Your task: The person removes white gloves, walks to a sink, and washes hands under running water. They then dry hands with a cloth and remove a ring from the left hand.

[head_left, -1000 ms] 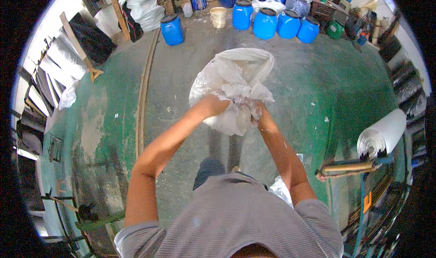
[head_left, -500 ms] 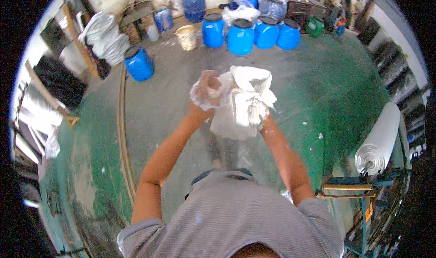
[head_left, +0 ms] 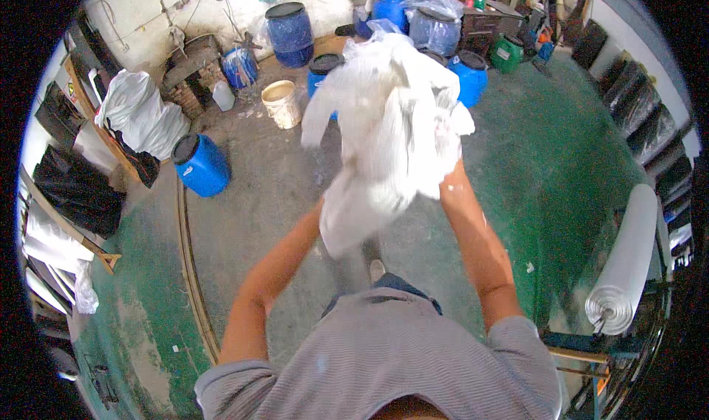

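A large, crumpled white sheet (head_left: 391,117), thin and loose, hangs spread out in front of me, blurred by motion. Whether it is cloth or plastic I cannot make out. At its right edge my right hand (head_left: 449,150) grips the bunched material, with white smears on hand and wrist. My left forearm (head_left: 284,254) reaches up to the sheet's lower left side. The left hand itself is hidden behind the hanging folds, so its fingers do not show.
Beyond the sheet stand blue drums, one (head_left: 470,78) partly behind it, and a cream bucket (head_left: 281,106). Another blue drum (head_left: 201,167) is at left, near a floor strip (head_left: 189,261). A white roll (head_left: 628,261) lies on a stand at right; a green drum (head_left: 507,53) stands far right.
The white sheet, bunched between both hands before, has opened out and swung upward and away from me. It now covers my left hand, which showed earlier. The view has shifted slightly.
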{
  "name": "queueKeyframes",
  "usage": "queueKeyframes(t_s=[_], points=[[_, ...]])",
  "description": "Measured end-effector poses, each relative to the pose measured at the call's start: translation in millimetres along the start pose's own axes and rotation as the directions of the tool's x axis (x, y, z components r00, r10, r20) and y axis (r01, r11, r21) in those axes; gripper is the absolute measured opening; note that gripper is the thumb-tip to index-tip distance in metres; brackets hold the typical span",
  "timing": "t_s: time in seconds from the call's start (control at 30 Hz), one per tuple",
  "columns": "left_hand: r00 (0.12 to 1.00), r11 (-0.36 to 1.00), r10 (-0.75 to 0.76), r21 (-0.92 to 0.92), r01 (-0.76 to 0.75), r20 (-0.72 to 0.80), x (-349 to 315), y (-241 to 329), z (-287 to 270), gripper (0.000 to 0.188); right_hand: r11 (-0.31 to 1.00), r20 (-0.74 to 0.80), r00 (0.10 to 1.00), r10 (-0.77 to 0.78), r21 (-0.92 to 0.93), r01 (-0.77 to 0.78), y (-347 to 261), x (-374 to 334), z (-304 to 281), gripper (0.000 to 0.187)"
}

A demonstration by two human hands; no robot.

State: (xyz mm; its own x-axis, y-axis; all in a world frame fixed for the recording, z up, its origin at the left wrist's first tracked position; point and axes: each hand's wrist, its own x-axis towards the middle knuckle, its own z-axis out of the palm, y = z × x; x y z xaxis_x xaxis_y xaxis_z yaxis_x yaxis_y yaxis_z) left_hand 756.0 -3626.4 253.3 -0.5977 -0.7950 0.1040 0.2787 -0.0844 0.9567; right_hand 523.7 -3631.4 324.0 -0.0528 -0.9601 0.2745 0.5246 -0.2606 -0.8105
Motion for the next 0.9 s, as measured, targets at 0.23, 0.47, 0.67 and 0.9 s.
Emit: queueKeyframes(t_s=[0.23,0.47,0.67,0.9], points=[[0.921,0.935,-0.012,-0.33,-0.128,-0.39,73.1,24.1,-72.7,0.081,0.997,0.031,0.999,0.006,0.074,-0.009,57.6,165.3,13.0,0.024],[0.837,0.706,0.499,0.666,-0.241,-0.226,205.0,93.9,-237.9,0.081,0.972,0.036,0.975,0.221,0.077,-0.223,190.2,278.1,21.0,0.025],[0.913,0.578,0.401,0.755,-0.31,0.068,295.5,92.1,-331.1,0.055,0.939,-0.051,0.94,0.338,0.081,-0.333,259.8,374.1,24.9,0.025],[0.958,0.711,0.285,0.677,-0.187,-0.035,400.0,118.4,-389.1,0.064,0.952,-0.224,0.925,0.307,0.055,-0.302,284.8,469.0,-8.5,0.026]])
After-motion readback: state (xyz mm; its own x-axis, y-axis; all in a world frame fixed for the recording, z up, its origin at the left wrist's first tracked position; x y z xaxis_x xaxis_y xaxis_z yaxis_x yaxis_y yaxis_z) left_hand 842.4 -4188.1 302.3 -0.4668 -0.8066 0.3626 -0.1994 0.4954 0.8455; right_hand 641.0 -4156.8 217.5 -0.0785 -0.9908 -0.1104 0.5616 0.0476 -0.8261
